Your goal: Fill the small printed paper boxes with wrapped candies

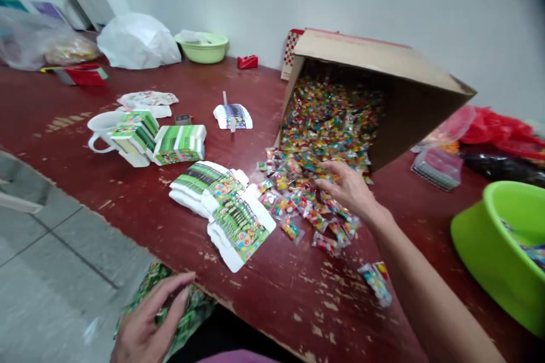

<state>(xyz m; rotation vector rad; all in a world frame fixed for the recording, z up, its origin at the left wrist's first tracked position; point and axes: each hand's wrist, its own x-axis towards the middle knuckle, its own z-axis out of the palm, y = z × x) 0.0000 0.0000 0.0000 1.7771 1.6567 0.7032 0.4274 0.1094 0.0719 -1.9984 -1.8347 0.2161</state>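
Note:
My right hand [347,186] is over a pile of small clear candy packets [315,212], fingers apart, nothing visibly gripped. The packets spill from a tipped cardboard box [419,108] full of many more. Loosely curved, with a gap between thumb and fingers, my left hand [153,317] is just off the table's front edge, over green patterned material [147,286]; nothing shows in it. Between the hands and farther back lie flat printed green cartons [244,224], stacked and partly fanned. Two stray packets [374,283] rest by my right forearm.
On the worn red table [272,300], stacked green cartons [179,144] lean by a white mug [104,130]. Purple-printed cards [233,117] lie behind. A green tub [489,238] stands at right; a pale green basin [203,48] and white bag [138,42] sit by the wall.

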